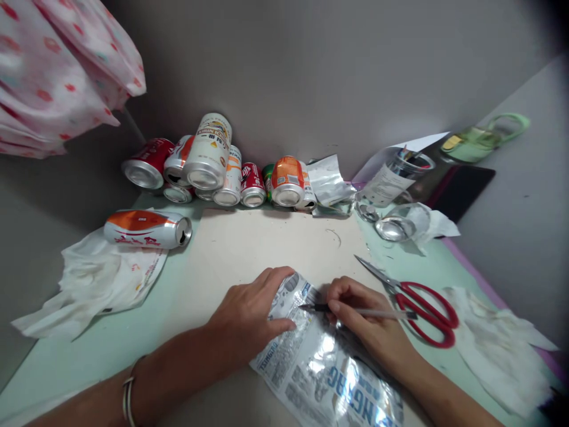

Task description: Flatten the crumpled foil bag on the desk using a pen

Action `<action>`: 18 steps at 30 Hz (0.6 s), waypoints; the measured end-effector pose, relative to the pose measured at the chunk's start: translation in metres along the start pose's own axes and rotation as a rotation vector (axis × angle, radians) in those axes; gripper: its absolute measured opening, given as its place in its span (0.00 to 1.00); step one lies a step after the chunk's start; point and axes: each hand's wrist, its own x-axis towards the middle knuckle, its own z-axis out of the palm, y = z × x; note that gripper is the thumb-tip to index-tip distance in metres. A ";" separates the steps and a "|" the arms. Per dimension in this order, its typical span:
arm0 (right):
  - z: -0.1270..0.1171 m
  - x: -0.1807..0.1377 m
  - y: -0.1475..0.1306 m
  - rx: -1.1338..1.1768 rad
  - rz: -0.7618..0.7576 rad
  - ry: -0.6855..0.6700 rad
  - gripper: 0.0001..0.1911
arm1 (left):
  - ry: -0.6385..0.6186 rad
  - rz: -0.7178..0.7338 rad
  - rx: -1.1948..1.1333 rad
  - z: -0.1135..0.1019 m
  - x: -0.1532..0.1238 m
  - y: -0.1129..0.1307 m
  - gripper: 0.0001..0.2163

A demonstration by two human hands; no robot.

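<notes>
A cut-open, flattened aluminium can sheet (pixel 306 362) with blue lettering and fine print lies over the front of the pale board. My left hand (pixel 249 314) grips its upper left part, thumb on top and fingers curled over the far edge. In my right hand (pixel 364 314) is a pen (pixel 373 312) with a clear barrel and a dark tip section. The pen's point is at the sheet's printed surface, close to my left thumb; whether it touches I cannot tell. Just right of my right hand lie red-handled scissors (pixel 422 308), blades spread a little.
Several drink cans (pixel 208 151) are stacked along the wall. An orange and white can (pixel 146 229) lies on tissues (pixel 93 279) at left. At right are cut can ends (pixel 393 227), a pen holder (pixel 389 178), a green-lidded bottle (pixel 471 142) and crumpled tissue (pixel 498 350).
</notes>
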 end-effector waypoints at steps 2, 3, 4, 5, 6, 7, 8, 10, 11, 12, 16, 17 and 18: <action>0.000 0.000 0.000 -0.020 -0.008 -0.001 0.18 | 0.007 -0.007 0.007 0.000 0.000 0.000 0.30; 0.000 0.000 0.000 -0.022 -0.011 -0.001 0.18 | 0.012 -0.006 0.012 0.000 0.000 0.000 0.30; 0.001 0.000 0.000 -0.021 -0.012 -0.003 0.18 | 0.017 -0.003 0.018 0.001 0.000 0.000 0.30; 0.001 0.000 0.000 -0.020 -0.013 -0.006 0.18 | 0.019 0.002 0.024 0.002 0.000 0.000 0.30; 0.001 0.000 0.000 -0.021 -0.015 -0.009 0.17 | 0.020 0.006 0.031 0.002 0.000 0.000 0.30; 0.001 0.000 0.001 -0.027 -0.019 -0.012 0.17 | 0.019 0.013 0.036 0.003 0.000 -0.001 0.30; 0.001 0.000 0.001 -0.036 -0.025 -0.017 0.17 | 0.019 0.020 0.043 0.004 0.000 -0.001 0.31; 0.001 -0.001 0.002 -0.052 -0.042 -0.037 0.16 | 0.022 0.034 0.060 0.006 -0.001 -0.001 0.32; 0.001 -0.002 0.002 -0.059 -0.050 -0.048 0.16 | 0.025 0.042 0.071 0.007 -0.001 -0.001 0.32; 0.000 -0.002 0.002 -0.066 -0.054 -0.056 0.16 | 0.026 0.048 0.082 0.007 -0.001 -0.001 0.32; 0.000 -0.002 0.002 -0.095 -0.058 -0.057 0.15 | 0.010 0.057 0.108 0.006 -0.001 -0.001 0.33; 0.000 -0.002 0.002 -0.099 -0.063 -0.057 0.15 | 0.005 0.052 0.111 0.006 0.000 0.000 0.33; 0.000 -0.002 0.001 -0.100 -0.070 -0.059 0.15 | -0.001 0.044 0.113 0.005 0.000 0.000 0.33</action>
